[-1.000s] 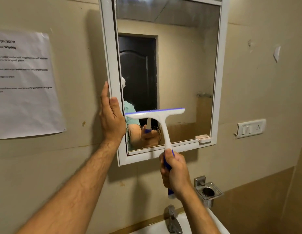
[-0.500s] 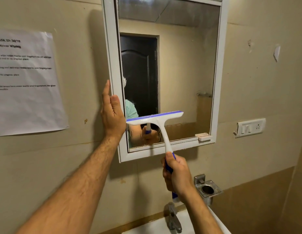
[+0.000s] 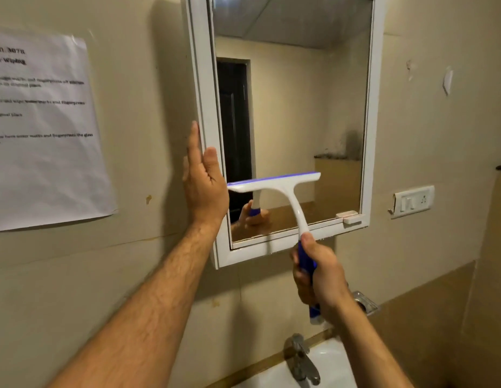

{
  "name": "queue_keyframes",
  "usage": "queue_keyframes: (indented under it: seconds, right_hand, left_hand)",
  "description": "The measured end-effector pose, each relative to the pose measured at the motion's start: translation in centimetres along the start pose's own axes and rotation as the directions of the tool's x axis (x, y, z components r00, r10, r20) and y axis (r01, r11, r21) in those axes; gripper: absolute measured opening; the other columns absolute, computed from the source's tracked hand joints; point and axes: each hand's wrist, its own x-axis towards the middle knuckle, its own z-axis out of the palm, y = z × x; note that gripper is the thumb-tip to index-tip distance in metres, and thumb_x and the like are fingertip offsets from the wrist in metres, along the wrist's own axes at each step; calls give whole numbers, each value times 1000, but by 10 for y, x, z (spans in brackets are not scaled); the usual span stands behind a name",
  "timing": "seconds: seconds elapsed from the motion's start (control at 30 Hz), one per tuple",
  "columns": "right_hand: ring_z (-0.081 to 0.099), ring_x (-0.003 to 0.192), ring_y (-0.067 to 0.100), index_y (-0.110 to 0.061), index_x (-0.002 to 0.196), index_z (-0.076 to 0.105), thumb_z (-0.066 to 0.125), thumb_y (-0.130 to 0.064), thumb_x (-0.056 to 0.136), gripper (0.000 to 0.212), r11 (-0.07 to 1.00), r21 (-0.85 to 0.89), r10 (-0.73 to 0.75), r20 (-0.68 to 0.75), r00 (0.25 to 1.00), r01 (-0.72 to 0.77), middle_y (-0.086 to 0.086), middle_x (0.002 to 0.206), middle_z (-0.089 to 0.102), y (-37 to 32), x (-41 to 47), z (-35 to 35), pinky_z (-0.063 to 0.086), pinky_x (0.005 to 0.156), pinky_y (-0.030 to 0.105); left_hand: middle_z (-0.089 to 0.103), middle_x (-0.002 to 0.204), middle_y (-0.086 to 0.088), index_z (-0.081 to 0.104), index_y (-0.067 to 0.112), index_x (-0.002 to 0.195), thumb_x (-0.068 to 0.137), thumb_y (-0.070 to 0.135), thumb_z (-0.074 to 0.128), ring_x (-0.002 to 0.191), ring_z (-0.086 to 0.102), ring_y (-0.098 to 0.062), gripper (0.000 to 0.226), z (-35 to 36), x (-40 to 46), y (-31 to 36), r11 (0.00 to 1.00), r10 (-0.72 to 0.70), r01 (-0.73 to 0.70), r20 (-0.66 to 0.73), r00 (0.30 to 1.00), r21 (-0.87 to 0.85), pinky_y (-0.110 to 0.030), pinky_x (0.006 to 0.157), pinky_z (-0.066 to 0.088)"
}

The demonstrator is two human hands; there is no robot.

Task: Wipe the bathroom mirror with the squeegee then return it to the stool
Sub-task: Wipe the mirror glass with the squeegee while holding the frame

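The wipe was under way: the right hand (image 3: 318, 271) gripped the squeegee (image 3: 283, 191), blade low on the mirror (image 3: 294, 107) glass. The left hand (image 3: 204, 180), open, steadied the frame's left edge. Returning it remained; no stool showed.

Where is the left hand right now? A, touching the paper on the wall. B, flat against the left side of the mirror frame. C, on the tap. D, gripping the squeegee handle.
B: the left hand lies open against the left edge of the mirror frame, while the right hand holds the squeegee.
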Motion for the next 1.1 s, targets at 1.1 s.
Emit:
queue_keyframes:
  seconds: [1.1]
  right_hand:
    - [27, 40, 15, -18, 57, 52, 37, -58, 94, 56, 999, -41, 23, -124, 992, -28, 0, 49, 38, 26, -8, 8, 22, 42, 24]
  left_hand:
    - [55, 130, -13, 29, 20, 153, 106, 30, 36, 86, 40, 11, 48, -4, -2, 4, 999, -29, 29, 6, 1000, 24, 13, 73, 22]
